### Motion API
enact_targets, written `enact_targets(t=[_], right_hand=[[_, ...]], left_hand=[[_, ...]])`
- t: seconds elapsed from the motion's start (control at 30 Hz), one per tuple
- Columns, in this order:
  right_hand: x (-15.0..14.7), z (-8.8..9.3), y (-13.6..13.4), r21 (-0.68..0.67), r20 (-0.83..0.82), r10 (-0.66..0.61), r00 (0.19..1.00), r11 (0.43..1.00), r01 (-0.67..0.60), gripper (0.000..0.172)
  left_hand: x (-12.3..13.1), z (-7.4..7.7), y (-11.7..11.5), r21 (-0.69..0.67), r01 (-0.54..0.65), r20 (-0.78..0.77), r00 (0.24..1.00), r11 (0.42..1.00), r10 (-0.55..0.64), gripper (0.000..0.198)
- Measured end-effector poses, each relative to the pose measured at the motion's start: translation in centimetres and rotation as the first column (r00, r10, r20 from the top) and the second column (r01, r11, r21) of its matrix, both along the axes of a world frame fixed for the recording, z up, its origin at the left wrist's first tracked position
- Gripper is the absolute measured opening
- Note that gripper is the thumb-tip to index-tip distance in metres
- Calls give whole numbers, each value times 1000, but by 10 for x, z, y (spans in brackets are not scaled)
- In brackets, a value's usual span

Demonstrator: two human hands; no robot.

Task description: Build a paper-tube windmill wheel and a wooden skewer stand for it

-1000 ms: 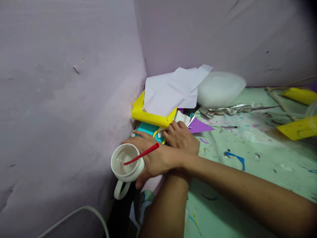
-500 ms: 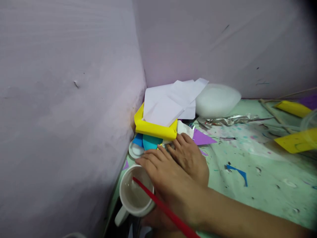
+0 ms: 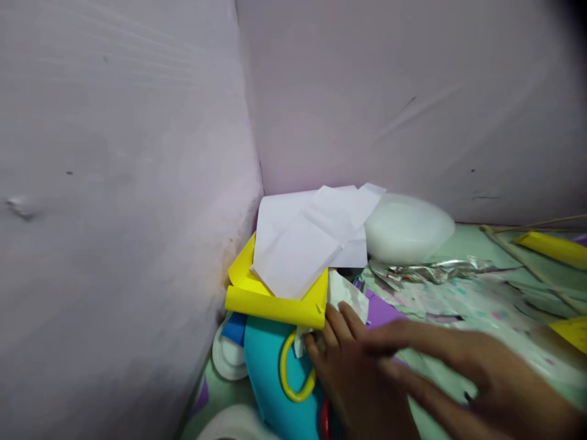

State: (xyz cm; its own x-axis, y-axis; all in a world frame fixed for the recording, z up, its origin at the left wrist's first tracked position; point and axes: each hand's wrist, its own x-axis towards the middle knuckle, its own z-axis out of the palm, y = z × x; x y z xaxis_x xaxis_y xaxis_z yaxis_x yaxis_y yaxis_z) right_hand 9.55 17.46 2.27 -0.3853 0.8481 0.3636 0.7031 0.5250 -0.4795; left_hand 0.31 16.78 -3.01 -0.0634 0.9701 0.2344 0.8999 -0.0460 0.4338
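Observation:
My left hand [image 3: 360,373] reaches up from the bottom, its fingers laid on crumpled white paper [image 3: 348,293] by a rolled yellow sheet [image 3: 275,305]. From the right comes my right hand [image 3: 463,366], blurred, fingers stretched out and apart above the back of my left hand, holding nothing. Left of my left hand, a yellow loop [image 3: 298,396] like a scissors handle lies on a turquoise sheet [image 3: 266,366]. A red handle [image 3: 324,418] shows lower, partly hidden. The white mug [image 3: 233,425] is cut off at the bottom edge. Purple paper [image 3: 380,308] lies beyond my hands.
White sheets [image 3: 298,244] top the pile in the wall corner. A white, rounded balloon-like thing [image 3: 408,229] and crumpled foil [image 3: 435,269] lie right of it. A white lid [image 3: 229,354] touches the left side. Thin sticks [image 3: 518,256] and yellow paper [image 3: 554,247] lie far right.
My right hand has drawn back rightward from beside the mug. The mug has dropped mostly out of view, and its red stick no longer shows there. The yellow loop and more turquoise sheet are now visible.

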Motion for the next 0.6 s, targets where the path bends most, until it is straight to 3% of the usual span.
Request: enact_targets(t=[0.17, 0.33, 0.47, 0.6], right_hand=[[42, 4, 38, -61, 89, -269, 959, 959, 275, 23], [49, -6, 53, -112, 174, -403, 899, 899, 424, 24], [34, -5, 64, -104, 182, -338, 923, 927, 360, 20], [12, -1, 95, -153, 310, -92, 946, 977, 146, 34]], left_hand=[[2, -7, 0, -45, -91, -82, 993, 995, 87, 45], [3, -14, 1, -88, -101, -165, 982, 991, 86, 54], [3, -9, -1, -109, -96, -196, 978, 989, 73, 59], [4, 2, -4, -119, -102, -196, 978, 988, 78, 60]])
